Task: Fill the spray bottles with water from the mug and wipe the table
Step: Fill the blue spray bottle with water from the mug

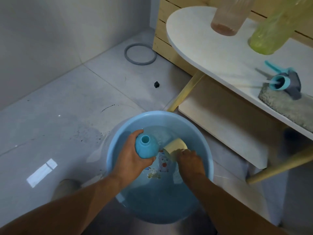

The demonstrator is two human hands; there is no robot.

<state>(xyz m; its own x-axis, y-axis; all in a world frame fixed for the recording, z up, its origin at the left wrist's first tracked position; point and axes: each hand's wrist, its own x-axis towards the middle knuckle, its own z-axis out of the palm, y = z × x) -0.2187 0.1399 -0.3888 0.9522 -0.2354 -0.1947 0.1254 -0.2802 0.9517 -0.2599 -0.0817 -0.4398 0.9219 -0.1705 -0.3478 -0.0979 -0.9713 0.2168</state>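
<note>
Low in the middle of the frame, my left hand [133, 155] has its grip wrapped round the blue spray bottle [146, 146], held upright over the blue basin [118, 133] with its open neck facing up. My right hand [188, 158], just right of it, has its fingers curled on the yellow mug [176, 147], which lies tilted with its mouth dipping into the water; how much it has scooped I cannot tell.

To do this well, I judge I should sink the mug's mouth fully under so it fills, then lift it level and bring its lip right over the bottle's neck. That neck is narrow, so I should pour in a thin stream and hold the bottle above the basin, so that any spill falls back into the water and not on the tiled floor [67, 102]. I should keep the bottle upright and steady, since a wet bottle may slip.

At the upper right, on the white counter [194, 39], stand a pink bottle [227, 19] and a green bottle [265, 38], with the spray head [284, 82] lying on a grey cloth [286, 106]; those come later.
</note>
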